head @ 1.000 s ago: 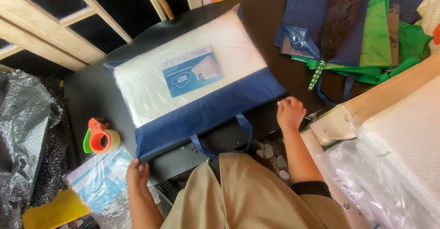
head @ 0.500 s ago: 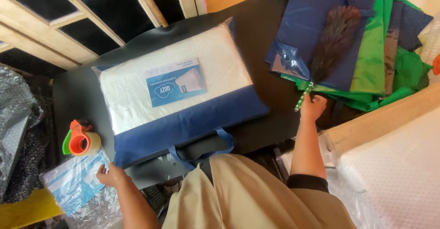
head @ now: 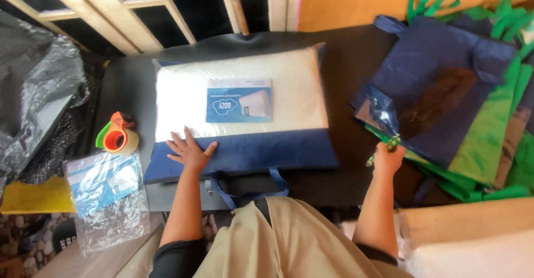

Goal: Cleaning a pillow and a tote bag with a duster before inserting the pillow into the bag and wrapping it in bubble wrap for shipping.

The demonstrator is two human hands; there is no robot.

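The fingers (head: pixel 179 144) of the left hand (head: pixel 190 151) lie spread and flat on the blue band of the packed pillow (head: pixel 240 114), gripping nothing. The right hand (head: pixel 387 159) has its fingers curled shut around the green handle (head: pixel 382 150) of a feather duster (head: pixel 434 101), whose brown plume lies blurred across the stack of bags (head: pixel 445 77) to the right.

The pillow sits in the middle of the dark counter (head: pixel 356 89), in a clear-fronted case, white above and navy along the near edge, with blue carry straps (head: pixel 250 186) hanging over the counter's front. A blue and white card (head: pixel 239 100) shows through the front panel.

The bags are flat fabric ones, navy on top, green ones fanned out beneath, overlapping the counter's right end. To the left of the pillow stands an orange and green tape dispenser (head: pixel 115 137), and nearer, a clear plastic packet (head: pixel 105 194) with blue print. Crumpled grey plastic sheeting (head: pixel 39 100) fills the far left, with something yellow (head: pixel 33 195) below it. Behind the counter are pale wooden window frames (head: pixel 167 11) and an orange wall (head: pixel 389 0).
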